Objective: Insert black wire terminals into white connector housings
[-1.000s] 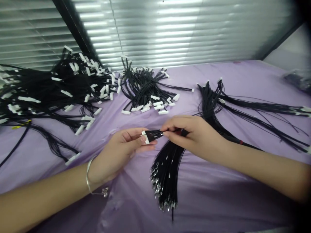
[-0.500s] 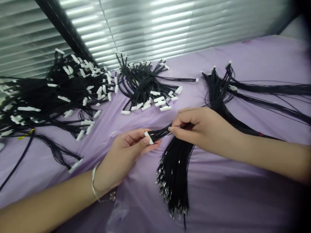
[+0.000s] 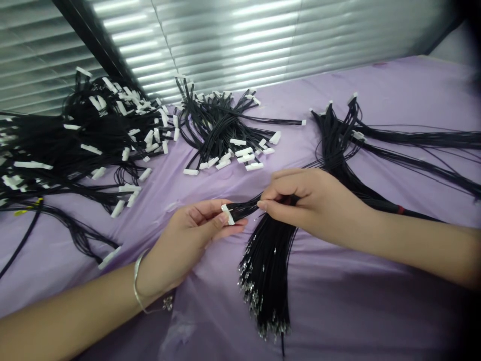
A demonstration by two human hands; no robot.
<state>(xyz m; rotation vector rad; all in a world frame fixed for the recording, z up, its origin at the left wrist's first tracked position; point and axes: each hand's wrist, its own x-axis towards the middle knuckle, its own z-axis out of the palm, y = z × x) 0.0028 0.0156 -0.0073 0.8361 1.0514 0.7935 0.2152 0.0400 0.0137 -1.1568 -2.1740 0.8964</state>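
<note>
My left hand (image 3: 199, 225) pinches a white plastic connector (image 3: 227, 214) between thumb and fingers. Thin black wires (image 3: 243, 208) run out of that connector toward my right hand (image 3: 300, 193). The right fingers are closed in a pinch on black wire just to the right of the connector; exactly how many strands they grip is hidden. Below the right hand, a thick bundle of black wires (image 3: 268, 271) fans down over the cloth, its loose ends tipped with shiny metal terminals.
Purple cloth (image 3: 338, 301) covers the table. At the left lies a big heap of black wire harnesses (image 3: 48, 143) with white connectors, and a smaller pile (image 3: 221, 125) sits at the back middle. More harnesses (image 3: 332, 130) stretch out at the right. Window blinds (image 3: 244, 40) stand behind.
The right fingers have shifted slightly left, closer to the connector, and a small shiny tip now shows by them. The whole view has moved a little, with the left heap sliding leftward.
</note>
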